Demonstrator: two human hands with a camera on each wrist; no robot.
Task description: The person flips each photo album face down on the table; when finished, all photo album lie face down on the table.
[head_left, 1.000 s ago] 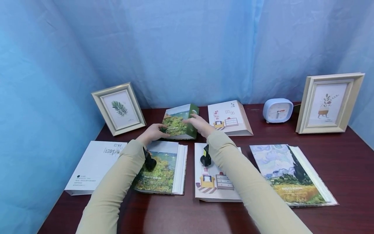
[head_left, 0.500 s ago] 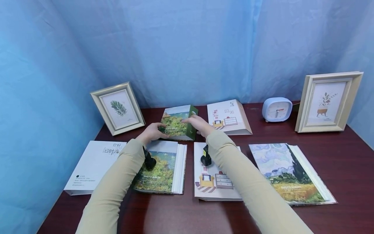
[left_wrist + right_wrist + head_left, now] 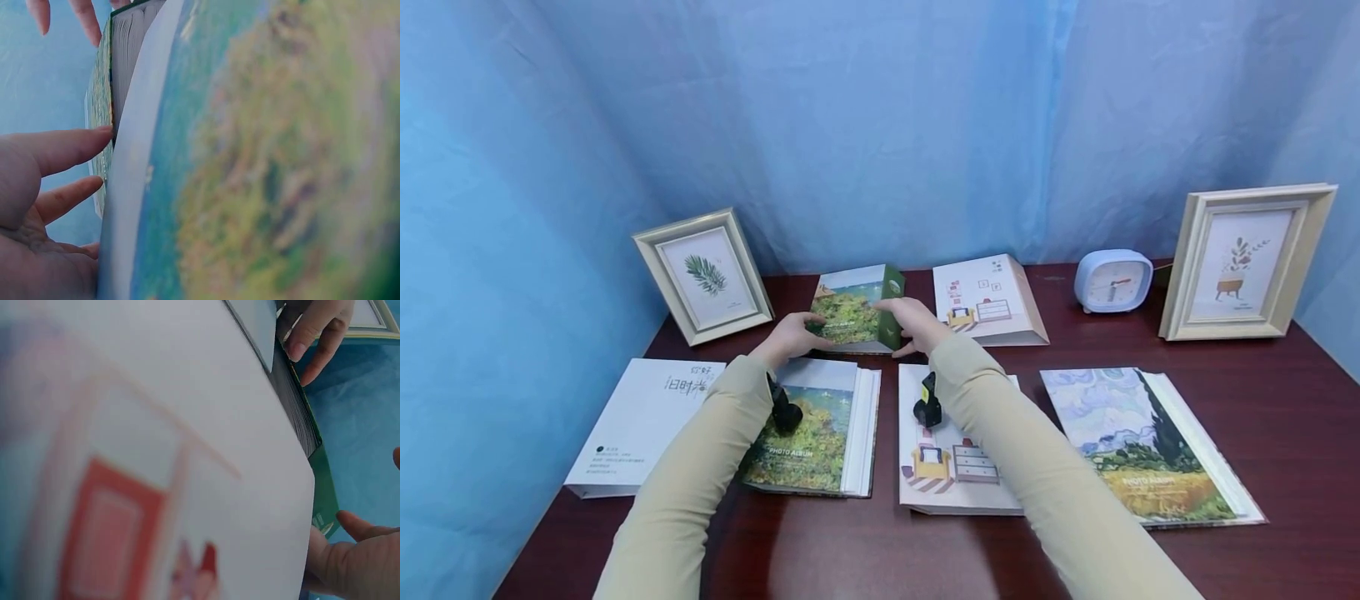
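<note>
In the head view a green-spined photo album (image 3: 853,312) with a landscape cover lies flat at the back of the table. My left hand (image 3: 790,339) touches its left side and near corner; in the left wrist view, the left-hand fingers (image 3: 69,147) are fairly straight against the album's edge. On the other side is my right hand (image 3: 913,325), its fingers spread beside the green spine. In the right wrist view, the right thumb and fingers (image 3: 369,553) stand apart near the spine. Part of each hand is hidden behind the albums in the wrist views.
Front row albums include a white one (image 3: 632,425), a landscape one (image 3: 812,442), a furniture-print one (image 3: 955,492) and a cypress one (image 3: 1142,450). Behind are another furniture-print album (image 3: 988,300), a clock (image 3: 1114,282) and picture frames (image 3: 703,275) (image 3: 1247,267). A blue curtain (image 3: 850,125) hangs behind.
The green-spined album has shifted slightly back and left between my hands. My right-hand fingers have spread wider at its spine. The other albums have stayed in place.
</note>
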